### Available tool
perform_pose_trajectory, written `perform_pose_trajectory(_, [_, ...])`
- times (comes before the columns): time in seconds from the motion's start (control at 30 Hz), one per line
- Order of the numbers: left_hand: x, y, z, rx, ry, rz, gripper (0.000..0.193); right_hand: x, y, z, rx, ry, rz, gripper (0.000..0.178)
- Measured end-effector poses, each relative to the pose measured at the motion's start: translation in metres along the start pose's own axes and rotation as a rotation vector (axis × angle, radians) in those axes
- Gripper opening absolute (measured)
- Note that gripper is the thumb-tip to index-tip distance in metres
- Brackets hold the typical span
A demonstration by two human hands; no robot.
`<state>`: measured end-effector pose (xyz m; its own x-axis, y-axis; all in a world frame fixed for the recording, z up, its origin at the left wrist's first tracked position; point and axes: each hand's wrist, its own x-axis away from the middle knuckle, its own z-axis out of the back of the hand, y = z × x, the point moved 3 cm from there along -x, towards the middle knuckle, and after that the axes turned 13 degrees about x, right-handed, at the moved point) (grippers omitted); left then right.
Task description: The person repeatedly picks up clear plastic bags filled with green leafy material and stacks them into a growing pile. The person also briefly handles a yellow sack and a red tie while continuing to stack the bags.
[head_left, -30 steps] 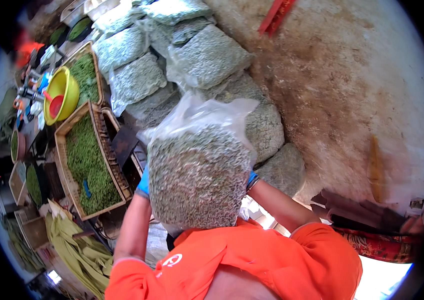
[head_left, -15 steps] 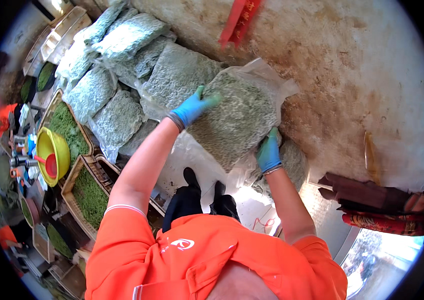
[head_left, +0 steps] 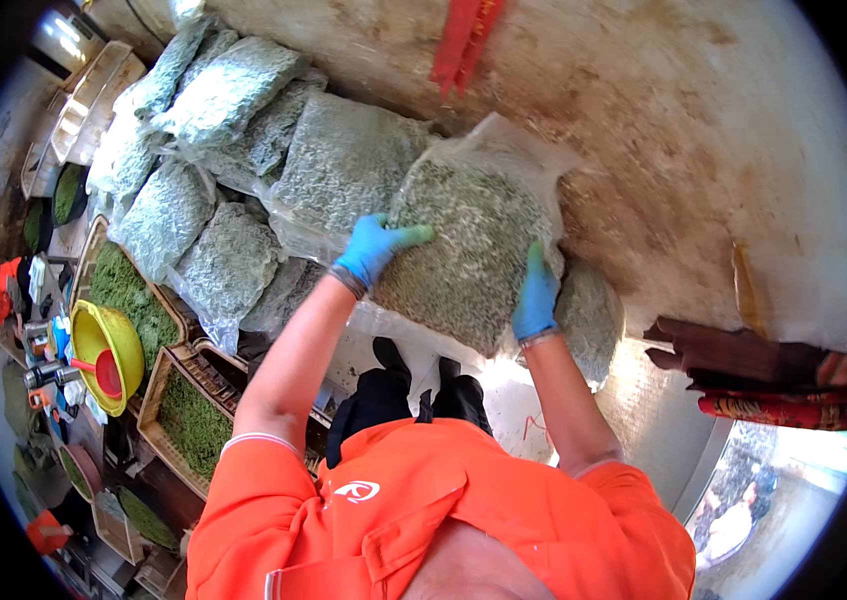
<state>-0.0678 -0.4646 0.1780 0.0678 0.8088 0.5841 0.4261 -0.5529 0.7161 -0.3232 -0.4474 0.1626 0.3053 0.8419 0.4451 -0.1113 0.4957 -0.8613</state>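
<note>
The blue-gloved left hand and the blue-gloved right hand hold opposite sides of 1 clear plastic bag packed with grey-green material. Similar plump plastic bags lie heaped to its left. 2 red strips hang on the stained beige wall. A round yellow basin holding a red scoop sits near a rectangular tan crate.

Bag right of the bag pile, basin left of both

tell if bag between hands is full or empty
Mostly full: greenish bits fill the bag out, loose plastic at its far edge.
</note>
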Motion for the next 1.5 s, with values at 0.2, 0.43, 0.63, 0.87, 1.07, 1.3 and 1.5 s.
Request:
perform_pose_trajectory(0.2, [0.054,0.036,0.009,0.117,0.061,-0.208,0.04,0.055,-0.082,-0.019,-0.155,-0.144,0.136,0.042])
perform_pose_trajectory(0.43, [-0.025,0.144,0.105,-0.492,0.332,-0.607,0.07,-0.045,-0.102,-0.147,0.231,-0.312,0.4,0.061])
perform_pose_trajectory(0.63, [-0.082,0.098,0.046,-1.458,0.638,-0.723,0.088,-0.002,-0.073,-0.153,0.881,-0.066,1.01,0.06])
perform_pose_trajectory(0.87, [-0.078,0.099,0.036,-1.509,0.662,-0.704,0.089,0.019,-0.056,-0.062,1.129,0.044,0.979,0.058])
perform_pose_trajectory(1.07, [-0.07,0.101,0.033,-1.441,0.704,-0.78,0.086,-0.077,0.008,0.006,0.531,0.095,0.321,0.061])
perform_pose_trajectory(1.3, [-0.072,0.1,0.037,-1.48,0.728,-0.719,0.088,-0.084,0.031,0.007,0.091,-0.122,0.038,0.051])
perform_pose_trajectory(1.5, [-0.063,0.103,0.035,-1.494,0.694,-0.643,0.09,-0.081,0.032,-0.002,0.276,-0.086,0.143,0.08])
